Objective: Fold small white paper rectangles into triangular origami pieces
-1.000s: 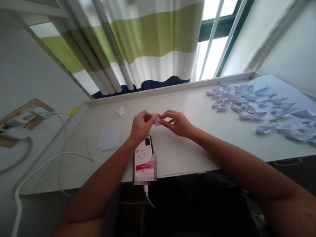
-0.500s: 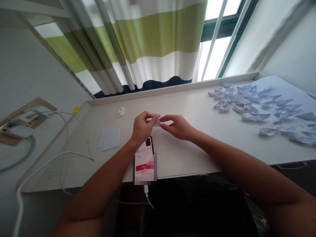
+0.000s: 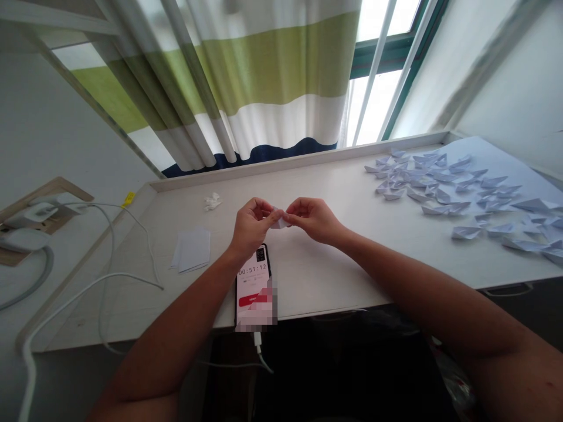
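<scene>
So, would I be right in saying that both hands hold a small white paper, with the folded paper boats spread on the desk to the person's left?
Not quite: the head view shows the folded paper boats spread on the desk to the person's right, not left. The left hand and right hand do hold a small white paper.

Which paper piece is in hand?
The small folded piece, pinched between the left hand and right hand; the flat sheets and paper boats lie on the desk.
</scene>
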The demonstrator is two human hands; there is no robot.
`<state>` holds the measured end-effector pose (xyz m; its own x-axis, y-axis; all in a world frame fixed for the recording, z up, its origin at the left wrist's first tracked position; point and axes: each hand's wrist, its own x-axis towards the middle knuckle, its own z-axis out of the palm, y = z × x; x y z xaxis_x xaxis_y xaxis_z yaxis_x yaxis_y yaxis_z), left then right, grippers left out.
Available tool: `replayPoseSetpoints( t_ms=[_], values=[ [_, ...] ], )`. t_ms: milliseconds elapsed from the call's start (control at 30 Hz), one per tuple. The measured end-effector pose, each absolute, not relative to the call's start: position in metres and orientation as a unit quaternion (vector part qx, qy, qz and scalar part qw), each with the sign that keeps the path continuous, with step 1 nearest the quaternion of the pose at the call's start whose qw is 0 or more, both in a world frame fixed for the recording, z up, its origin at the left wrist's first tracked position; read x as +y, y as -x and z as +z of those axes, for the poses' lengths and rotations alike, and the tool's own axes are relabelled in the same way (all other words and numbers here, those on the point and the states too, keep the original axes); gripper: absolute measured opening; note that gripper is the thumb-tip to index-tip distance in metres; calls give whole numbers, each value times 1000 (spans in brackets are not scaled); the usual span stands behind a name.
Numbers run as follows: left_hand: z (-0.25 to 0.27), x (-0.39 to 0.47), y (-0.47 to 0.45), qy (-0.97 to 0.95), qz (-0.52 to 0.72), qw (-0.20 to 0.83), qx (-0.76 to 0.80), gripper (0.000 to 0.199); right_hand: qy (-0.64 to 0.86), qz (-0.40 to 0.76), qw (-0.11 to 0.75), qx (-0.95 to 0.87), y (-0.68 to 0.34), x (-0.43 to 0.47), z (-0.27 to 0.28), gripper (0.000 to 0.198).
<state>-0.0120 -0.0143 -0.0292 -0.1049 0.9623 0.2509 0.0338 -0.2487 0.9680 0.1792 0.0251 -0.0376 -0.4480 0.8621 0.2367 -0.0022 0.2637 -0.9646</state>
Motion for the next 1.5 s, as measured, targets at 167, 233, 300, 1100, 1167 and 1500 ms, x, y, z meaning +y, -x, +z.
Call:
replayPoseSetpoints(
  t_ms=[167, 233, 300, 1100, 1167, 1500],
  values=[
    [-27, -14, 16, -534, 538, 470, 452, 42, 308, 535, 432, -657, -183, 30, -37, 40],
    [-27, -13, 19, -549, 530, 461, 452, 37, 304, 542, 431, -654, -184, 30, -36, 39],
    [-28, -12, 20, -565, 532, 434, 458, 31, 305, 546, 426, -654, -185, 30, -35, 40],
    [-25, -14, 23, -667, 428, 395, 464, 25, 298, 502, 353, -731, -190, 33, -37, 22],
    [-24, -15, 22, -678, 421, 387, 463, 24, 294, 498, 340, -742, -191, 34, -36, 22],
    [-31, -14, 20, -664, 452, 358, 476, 33, 335, 510, 366, -703, -187, 33, -35, 37]
  ],
)
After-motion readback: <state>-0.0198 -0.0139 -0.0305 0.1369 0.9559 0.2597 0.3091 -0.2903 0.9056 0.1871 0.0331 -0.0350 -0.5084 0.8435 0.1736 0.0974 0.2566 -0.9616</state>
